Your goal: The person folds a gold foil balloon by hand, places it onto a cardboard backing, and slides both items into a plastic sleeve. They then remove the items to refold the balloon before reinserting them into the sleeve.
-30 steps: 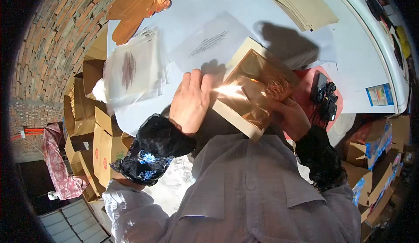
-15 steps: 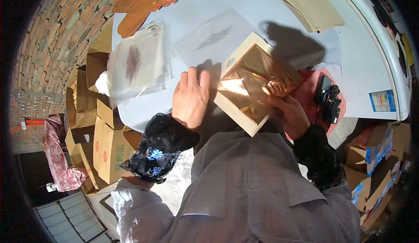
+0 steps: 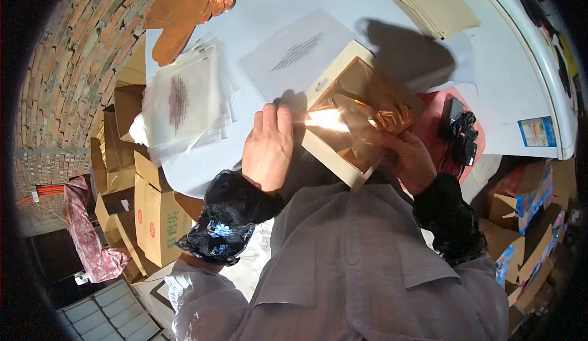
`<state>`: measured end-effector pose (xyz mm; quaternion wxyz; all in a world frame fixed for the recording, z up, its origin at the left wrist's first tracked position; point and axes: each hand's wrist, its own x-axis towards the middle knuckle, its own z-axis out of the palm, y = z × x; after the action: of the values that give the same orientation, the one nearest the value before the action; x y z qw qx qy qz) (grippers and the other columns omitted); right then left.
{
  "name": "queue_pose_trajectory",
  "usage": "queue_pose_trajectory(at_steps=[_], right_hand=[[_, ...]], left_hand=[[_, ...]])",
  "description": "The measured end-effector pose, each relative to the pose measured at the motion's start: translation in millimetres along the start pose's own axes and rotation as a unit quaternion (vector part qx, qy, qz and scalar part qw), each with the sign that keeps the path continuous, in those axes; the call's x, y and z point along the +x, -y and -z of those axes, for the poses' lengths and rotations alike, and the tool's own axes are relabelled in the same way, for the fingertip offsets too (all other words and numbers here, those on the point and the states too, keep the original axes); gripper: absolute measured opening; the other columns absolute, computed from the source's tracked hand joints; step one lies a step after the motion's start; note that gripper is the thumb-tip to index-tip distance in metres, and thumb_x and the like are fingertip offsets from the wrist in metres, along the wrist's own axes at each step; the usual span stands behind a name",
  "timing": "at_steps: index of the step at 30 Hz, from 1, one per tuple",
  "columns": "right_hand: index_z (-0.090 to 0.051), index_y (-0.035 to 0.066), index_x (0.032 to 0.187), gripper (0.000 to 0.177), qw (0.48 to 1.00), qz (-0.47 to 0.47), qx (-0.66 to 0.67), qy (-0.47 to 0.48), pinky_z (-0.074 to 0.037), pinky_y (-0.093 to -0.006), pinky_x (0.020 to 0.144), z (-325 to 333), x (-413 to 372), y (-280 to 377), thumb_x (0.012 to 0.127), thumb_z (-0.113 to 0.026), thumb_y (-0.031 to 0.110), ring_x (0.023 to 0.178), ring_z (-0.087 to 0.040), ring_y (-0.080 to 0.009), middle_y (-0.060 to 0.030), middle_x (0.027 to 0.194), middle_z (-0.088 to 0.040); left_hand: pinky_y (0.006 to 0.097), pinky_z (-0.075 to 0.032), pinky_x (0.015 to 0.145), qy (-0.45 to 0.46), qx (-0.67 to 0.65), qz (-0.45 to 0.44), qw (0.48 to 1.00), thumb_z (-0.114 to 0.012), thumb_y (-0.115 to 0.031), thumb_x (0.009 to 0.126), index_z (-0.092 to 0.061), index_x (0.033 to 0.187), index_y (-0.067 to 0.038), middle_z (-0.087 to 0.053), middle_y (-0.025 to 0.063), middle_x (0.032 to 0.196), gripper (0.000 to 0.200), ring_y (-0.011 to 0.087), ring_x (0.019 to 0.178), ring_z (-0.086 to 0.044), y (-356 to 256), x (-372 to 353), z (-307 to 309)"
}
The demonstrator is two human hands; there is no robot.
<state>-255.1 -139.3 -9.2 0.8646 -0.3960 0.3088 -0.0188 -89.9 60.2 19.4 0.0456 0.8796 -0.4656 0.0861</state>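
My right hand (image 3: 411,157) is closed on the lower right side of a cream card (image 3: 337,163) with a hang hole. Shiny copper-coloured foil (image 3: 361,108) covers most of the card, bunched near my thumb. The card is tilted above the table. Left of it, my left hand (image 3: 269,148) is palm down, its fingers pointing away from me and slightly bent. Its fingertips are right at the near edge of a clear printed bag (image 3: 297,50) lying on the table. The left thumb is hidden.
Several clear printed bags (image 3: 184,102) are piled at the left of the white table (image 3: 245,4). Copper foil pieces (image 3: 177,13) lie at the back left, cream cards (image 3: 432,4) at the back right. A black cable and adapter (image 3: 462,132) rest on red material. Cardboard boxes (image 3: 159,212) stand left.
The view has shifted slightly. My left fingers have bent a little more at the near edge of the printed bag. My right hand keeps the foil-covered card in nearly the same place.
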Motion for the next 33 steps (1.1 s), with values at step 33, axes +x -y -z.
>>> queue_pose_trajectory(at_steps=[33], right_hand=[[-0.054, 0.004, 0.123, 0.028, 0.981, -0.018, 0.178, -0.073, -0.049, -0.0302, 0.091, -7, -47, -46, 0.096, -0.055, 0.011, 0.104, -0.061, -0.0147, -0.0043, 0.114, -0.063]], left_hand=[[0.0368, -0.055, 0.071, 0.025, -0.074, -0.076, 0.994, -0.055, 0.002, 0.081, -0.050, 0.108, 0.000, -0.048, 0.0139, 0.097, 0.027, 0.0304, 0.093, -0.056, -2, 1, 15]])
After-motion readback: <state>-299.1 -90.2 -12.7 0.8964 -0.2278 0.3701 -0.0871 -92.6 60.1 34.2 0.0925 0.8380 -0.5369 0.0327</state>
